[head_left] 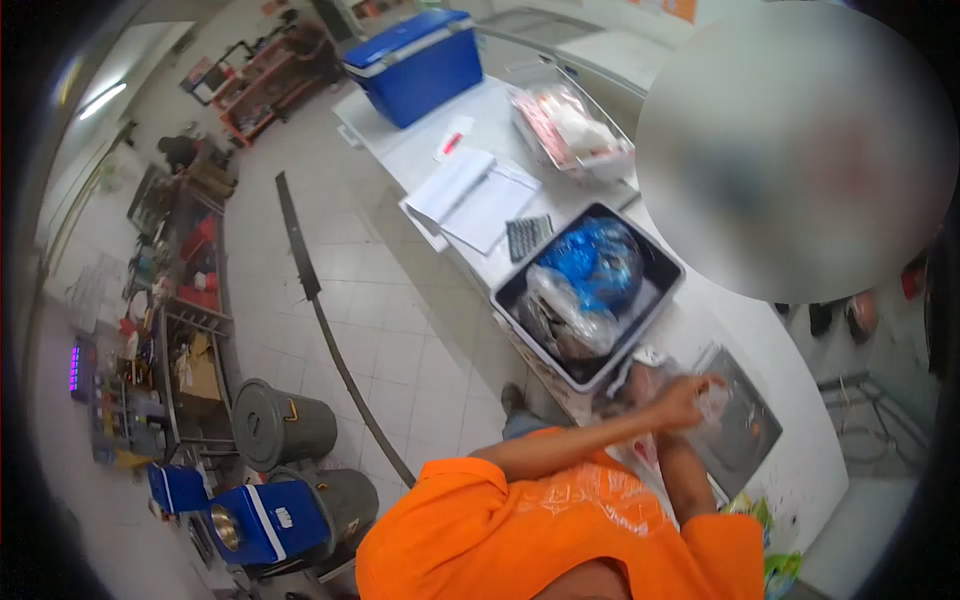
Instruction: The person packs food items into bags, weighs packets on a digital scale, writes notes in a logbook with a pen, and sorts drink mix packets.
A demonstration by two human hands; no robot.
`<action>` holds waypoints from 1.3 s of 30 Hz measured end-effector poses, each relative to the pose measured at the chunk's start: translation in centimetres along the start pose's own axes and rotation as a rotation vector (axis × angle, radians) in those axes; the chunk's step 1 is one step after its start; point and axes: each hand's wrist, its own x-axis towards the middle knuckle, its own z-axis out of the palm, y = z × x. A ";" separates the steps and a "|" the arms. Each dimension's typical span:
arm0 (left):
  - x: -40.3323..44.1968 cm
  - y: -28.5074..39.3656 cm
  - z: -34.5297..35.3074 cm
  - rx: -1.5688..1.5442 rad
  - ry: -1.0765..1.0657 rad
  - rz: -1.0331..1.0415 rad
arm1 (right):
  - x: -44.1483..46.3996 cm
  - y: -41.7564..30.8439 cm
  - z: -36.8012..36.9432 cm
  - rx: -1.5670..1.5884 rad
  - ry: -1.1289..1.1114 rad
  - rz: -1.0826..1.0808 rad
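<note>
Shirt [540, 510]: ours
Left hand [685, 403]: we can't tell grip
Right hand: hidden, can't tell
Tub [657, 276]: may fall if elbowed

A blue cooler [425, 75] stands at the far end of the white table [740, 325], a dark bin [650, 262] of plastic bags [597, 265] sits by its long edge, and the left hand [685, 401] is at clear plastic [713, 410].

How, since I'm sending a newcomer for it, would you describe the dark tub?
Find the long white table, then the calculator on it. The rectangular, pale-rimmed dark tub sits beside that calculator; unlike the pale container nearby, it holds a shiny blue bag.
</note>
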 end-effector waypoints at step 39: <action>-0.4 4.0 6.3 0.632 -0.101 0.419 | -16.6 19.7 -7.6 1.302 1.060 0.628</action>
